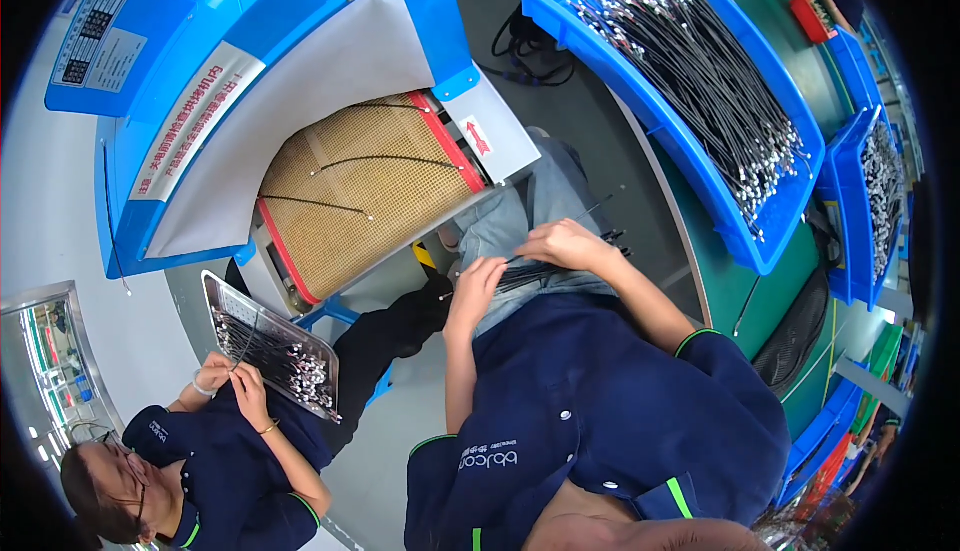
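My left hand and my right hand meet over my lap. Both have their fingers pinched on a thin black cable, whose far part seems to stick out past my right hand. Beneath them a bundle of similar black cables lies across my thighs, partly covered by my hands. Ahead, a tan mesh conveyor belt with red edges runs out of a blue machine. Several black cables with small pale ends lie spaced apart on the belt.
On the green table to my right, a blue bin holds many black cables; another blue bin stands beyond it. At left a co-worker handles a cable over a metal tray of cables. A red box sits far right.
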The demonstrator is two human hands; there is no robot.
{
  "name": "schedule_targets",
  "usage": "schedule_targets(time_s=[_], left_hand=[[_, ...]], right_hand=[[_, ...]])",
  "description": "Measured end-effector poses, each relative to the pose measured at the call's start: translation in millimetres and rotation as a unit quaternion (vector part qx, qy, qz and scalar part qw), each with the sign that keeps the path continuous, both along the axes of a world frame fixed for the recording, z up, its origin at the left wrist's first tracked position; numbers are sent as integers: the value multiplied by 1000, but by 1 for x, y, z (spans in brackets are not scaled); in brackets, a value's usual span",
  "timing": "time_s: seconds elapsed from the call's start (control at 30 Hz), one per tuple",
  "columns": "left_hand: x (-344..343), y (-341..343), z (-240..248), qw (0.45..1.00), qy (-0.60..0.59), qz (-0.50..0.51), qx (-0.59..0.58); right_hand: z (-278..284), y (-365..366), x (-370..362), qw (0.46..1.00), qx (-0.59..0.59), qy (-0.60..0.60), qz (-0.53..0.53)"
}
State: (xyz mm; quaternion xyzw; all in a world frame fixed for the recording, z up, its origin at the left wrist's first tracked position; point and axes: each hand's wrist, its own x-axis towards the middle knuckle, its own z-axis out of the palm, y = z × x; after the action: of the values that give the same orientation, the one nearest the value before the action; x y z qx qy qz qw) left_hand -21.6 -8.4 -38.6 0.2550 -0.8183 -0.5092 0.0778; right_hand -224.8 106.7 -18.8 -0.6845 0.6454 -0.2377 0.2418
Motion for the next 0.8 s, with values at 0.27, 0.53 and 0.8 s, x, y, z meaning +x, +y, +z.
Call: schedule_targets(time_s=[0.27, 0.53, 0.8], left_hand=[[5, -14, 22, 997, -20, 79, 11], [-7, -6, 24, 992, 4, 72, 106], [-5, -7, 35, 995, -27, 26, 95]], right_hand=[[8, -9, -5, 994, -81, -41, -55], [9, -20, 12, 985, -157, -66, -4], [8, -19, 11, 987, -158, -33, -5]])
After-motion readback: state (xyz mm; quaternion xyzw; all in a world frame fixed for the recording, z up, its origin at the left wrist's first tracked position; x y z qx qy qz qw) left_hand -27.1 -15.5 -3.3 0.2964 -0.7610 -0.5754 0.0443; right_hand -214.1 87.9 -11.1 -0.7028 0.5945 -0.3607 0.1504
